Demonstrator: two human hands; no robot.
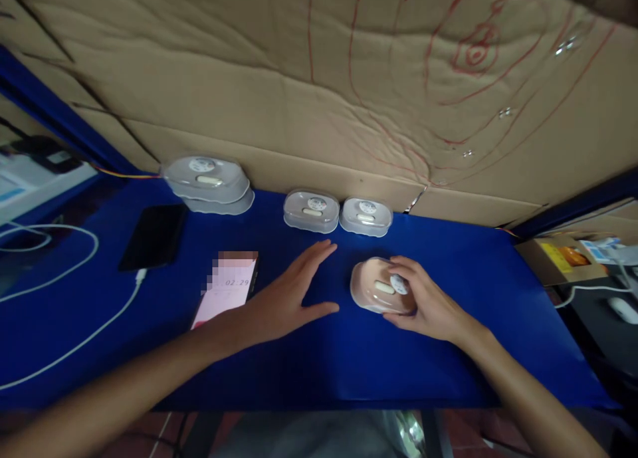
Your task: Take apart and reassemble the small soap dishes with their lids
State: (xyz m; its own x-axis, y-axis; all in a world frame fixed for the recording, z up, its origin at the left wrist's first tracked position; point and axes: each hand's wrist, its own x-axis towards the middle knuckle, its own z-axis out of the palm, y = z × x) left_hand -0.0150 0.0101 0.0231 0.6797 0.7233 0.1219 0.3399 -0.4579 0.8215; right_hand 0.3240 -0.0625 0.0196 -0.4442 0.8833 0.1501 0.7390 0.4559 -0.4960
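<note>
Head view. Right hand (436, 308) gripped the right end of a clear box (369, 293), thumb on the near side, fingers on the far. Left hand (282, 303) was empty, thumb and fingers spread. Box lay to its right, near, not touching; long axis roughly side to side. Right hand nearer, in contact. Could not tell whether the box rested on the blue counter (309, 375). Behind: two more boxes (312, 221) by a cardboard wall (224, 99), stack (214, 192) farther left; lit phone (232, 288) beside left wrist.
</note>
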